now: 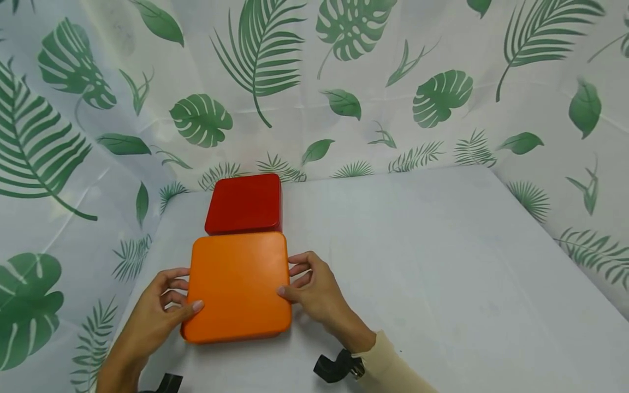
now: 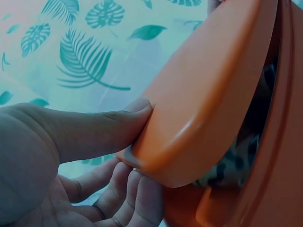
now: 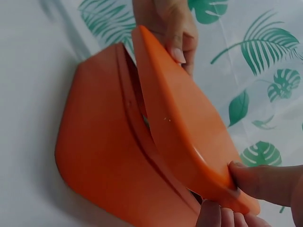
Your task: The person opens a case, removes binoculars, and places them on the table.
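Note:
An orange square box lies on the white table (image 1: 432,262) near its left side. Both my hands hold its orange lid (image 1: 238,284). My left hand (image 1: 189,296) pinches the lid's left edge, thumb (image 2: 94,127) on top and fingers (image 2: 130,198) underneath. My right hand (image 1: 290,281) pinches the right edge, its thumb (image 3: 265,182) on the lid (image 3: 184,123). The wrist views show the lid tilted up off the orange base (image 3: 104,156), with a gap between them. Something dark and patterned (image 2: 236,163) shows inside. A red square box (image 1: 244,203) sits shut just behind, touching the orange one.
A white cloth printed with green leaves (image 1: 344,82) hangs close round the back and both sides of the table. Bare table surface stretches to the right of the boxes. Black wrist mounts (image 1: 339,367) show at the bottom edge.

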A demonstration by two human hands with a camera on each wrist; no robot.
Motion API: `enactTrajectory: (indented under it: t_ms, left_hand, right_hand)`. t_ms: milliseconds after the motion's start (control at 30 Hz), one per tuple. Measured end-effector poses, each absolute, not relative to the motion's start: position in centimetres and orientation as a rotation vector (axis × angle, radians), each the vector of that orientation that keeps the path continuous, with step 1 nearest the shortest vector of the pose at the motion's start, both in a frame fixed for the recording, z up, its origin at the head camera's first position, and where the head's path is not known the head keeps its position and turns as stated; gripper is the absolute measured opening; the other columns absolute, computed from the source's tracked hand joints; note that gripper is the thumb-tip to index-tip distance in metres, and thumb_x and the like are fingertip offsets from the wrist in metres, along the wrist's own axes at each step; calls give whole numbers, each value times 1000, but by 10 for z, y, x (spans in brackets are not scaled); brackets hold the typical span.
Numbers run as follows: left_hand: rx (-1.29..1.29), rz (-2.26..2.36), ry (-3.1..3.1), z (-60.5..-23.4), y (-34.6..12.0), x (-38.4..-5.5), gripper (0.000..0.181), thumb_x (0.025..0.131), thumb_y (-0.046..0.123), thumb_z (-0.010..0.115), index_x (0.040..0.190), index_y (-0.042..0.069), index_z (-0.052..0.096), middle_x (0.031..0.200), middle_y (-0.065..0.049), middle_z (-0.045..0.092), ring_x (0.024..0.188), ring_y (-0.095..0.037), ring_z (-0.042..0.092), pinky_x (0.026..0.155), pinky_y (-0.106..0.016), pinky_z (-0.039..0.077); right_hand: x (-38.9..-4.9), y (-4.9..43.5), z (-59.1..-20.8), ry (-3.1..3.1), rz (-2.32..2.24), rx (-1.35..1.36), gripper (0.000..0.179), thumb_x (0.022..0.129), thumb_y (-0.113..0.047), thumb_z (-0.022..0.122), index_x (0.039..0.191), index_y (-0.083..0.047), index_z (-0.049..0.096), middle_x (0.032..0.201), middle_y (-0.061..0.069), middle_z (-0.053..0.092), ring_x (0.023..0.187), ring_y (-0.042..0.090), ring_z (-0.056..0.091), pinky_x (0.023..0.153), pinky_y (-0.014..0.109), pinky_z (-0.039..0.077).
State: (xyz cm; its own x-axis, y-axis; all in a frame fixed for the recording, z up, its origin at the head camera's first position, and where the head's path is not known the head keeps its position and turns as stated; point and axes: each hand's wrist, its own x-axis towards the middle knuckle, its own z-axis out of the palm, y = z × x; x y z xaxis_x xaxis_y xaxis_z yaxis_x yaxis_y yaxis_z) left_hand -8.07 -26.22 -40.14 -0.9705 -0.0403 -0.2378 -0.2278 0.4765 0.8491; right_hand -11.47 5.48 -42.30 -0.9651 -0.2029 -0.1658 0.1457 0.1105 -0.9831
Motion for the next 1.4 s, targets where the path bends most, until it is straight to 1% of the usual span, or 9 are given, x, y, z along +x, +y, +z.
enactTrajectory:
  t_ms: [200,300,433,600,700,833,1033,1167,1400]
  left_hand:
    - [-244,1516,2548,-399,-246,-83,83,91,29,87,156,11,38,131,-14,50,96,-19,58,79,-20,57]
    - [-253,1524,2546,-399,-239,-86,82,90,29,88,155,13,40,130,-13,50,97,-20,58,80,-18,56]
    - [-263,1533,2534,-399,-230,-87,80,91,28,87,154,12,41,132,-12,50,98,-21,59,81,-17,54]
    - [-211,1600,2526,-399,-219,-86,78,90,29,88,152,13,43,133,-13,52,99,-22,60,81,-19,56]
    - [-176,1641,2523,-400,-213,-85,77,88,28,89,151,14,46,131,-14,53,98,-23,61,79,-22,57]
    - [-142,1680,2506,-403,-204,-84,76,88,26,89,150,14,47,131,-14,53,97,-22,60,78,-23,58]
    - [-121,1727,2490,-406,-190,-84,74,87,24,91,147,16,50,129,-12,54,95,-21,60,78,-22,56]
    - [-131,1737,2502,-409,-181,-84,72,86,22,91,146,16,52,128,-13,57,92,-19,61,79,-21,57]
    - [-162,1759,2494,-412,-164,-85,70,86,20,91,145,15,54,126,-13,60,89,-19,61,80,-19,57]
  right_hand:
    - [-115,67,-420,2153,-1945,-2,59,83,-9,90,135,-12,62,119,14,63,87,23,68,73,42,62]
    - [-115,73,-418,2168,-1949,23,58,82,-8,90,134,-13,64,118,13,63,87,23,69,73,43,62]
    - [-114,82,-417,2189,-1942,45,56,82,-7,90,132,-14,65,117,13,63,88,25,68,74,44,63]
    - [-111,92,-416,2223,-1927,90,55,82,-6,89,131,-18,67,117,11,63,89,26,68,76,47,64]
    - [-109,98,-415,2243,-1929,111,56,82,-5,89,132,-19,68,117,11,63,89,26,68,74,44,64]
    - [-106,106,-415,2257,-1937,141,56,82,-3,89,131,-19,69,117,11,65,89,26,68,71,37,63]
    - [-102,119,-414,2286,-1937,179,56,82,-4,89,132,-20,70,117,12,66,90,27,67,71,36,62]
    - [-101,126,-413,2309,-1927,179,56,82,-6,90,132,-21,70,119,12,66,92,27,67,72,38,62]
    - [-98,140,-413,2333,-1924,187,57,83,-6,89,135,-20,69,122,13,65,94,27,66,72,36,61]
